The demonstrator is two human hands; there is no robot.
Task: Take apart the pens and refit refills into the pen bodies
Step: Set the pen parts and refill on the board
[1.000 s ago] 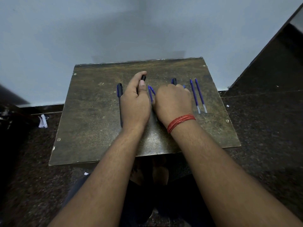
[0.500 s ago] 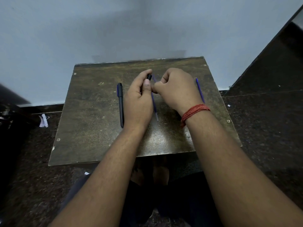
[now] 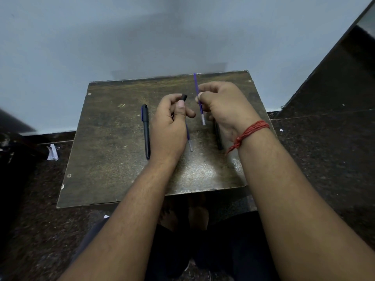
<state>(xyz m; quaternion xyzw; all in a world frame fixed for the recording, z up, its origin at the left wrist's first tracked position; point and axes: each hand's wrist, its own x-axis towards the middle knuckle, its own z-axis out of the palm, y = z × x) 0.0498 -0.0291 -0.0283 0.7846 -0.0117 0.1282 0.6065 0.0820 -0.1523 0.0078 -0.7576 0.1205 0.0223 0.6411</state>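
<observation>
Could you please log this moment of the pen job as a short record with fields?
left hand: grips a black pen body
right hand: pinches a blue refill, raised off the table
table: one whole pen left of the hands; second refill partly under the left hand; a dark pen under the right wrist
step: refill not yet in the body

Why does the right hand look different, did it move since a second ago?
Yes. The right hand has lifted off the table, away from the near edge, and now pinches a blue refill in the air.
</observation>
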